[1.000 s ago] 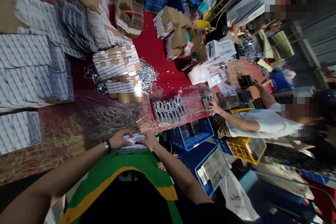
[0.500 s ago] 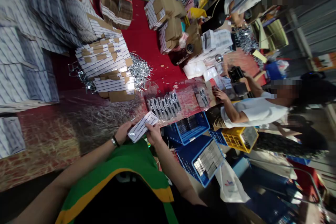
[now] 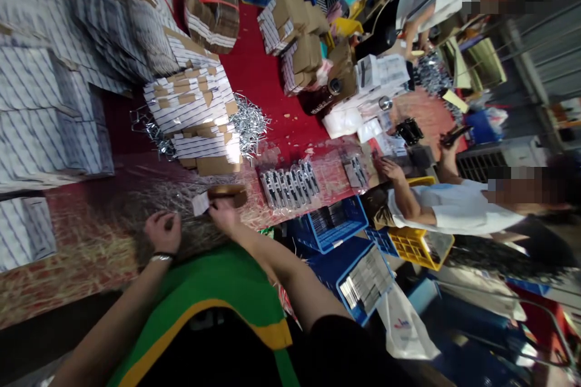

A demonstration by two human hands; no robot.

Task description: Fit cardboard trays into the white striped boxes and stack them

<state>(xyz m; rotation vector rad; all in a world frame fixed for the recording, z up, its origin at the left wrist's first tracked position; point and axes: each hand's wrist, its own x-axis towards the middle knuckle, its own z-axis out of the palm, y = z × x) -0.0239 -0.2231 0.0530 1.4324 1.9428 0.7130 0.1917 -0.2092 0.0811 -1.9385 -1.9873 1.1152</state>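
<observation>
My right hand [image 3: 222,214] is closed on a small striped white box [image 3: 200,203] whose brown inside [image 3: 228,191] faces up. It holds the box low over the plastic-covered table [image 3: 91,242], and motion blurs the box. My left hand [image 3: 162,231], with a watch at the wrist, rests to the left of the box and apart from it. Its fingers are curled down on the table among loose thin metal pieces, and what they hold, if anything, is hidden.
Flat striped cartons [image 3: 49,115] are stacked left; folded boxes [image 3: 195,109] and metal clips [image 3: 247,124] lie ahead. A row of dark items [image 3: 290,181] lies right. Blue crates [image 3: 333,227] and a yellow crate [image 3: 420,245] stand below the edge. A co-worker's hand [image 3: 390,169] works at right.
Both hands held the striped box at the table edge. My left hand has let go and moved left, while my right hand has carried the box forward over the table.
</observation>
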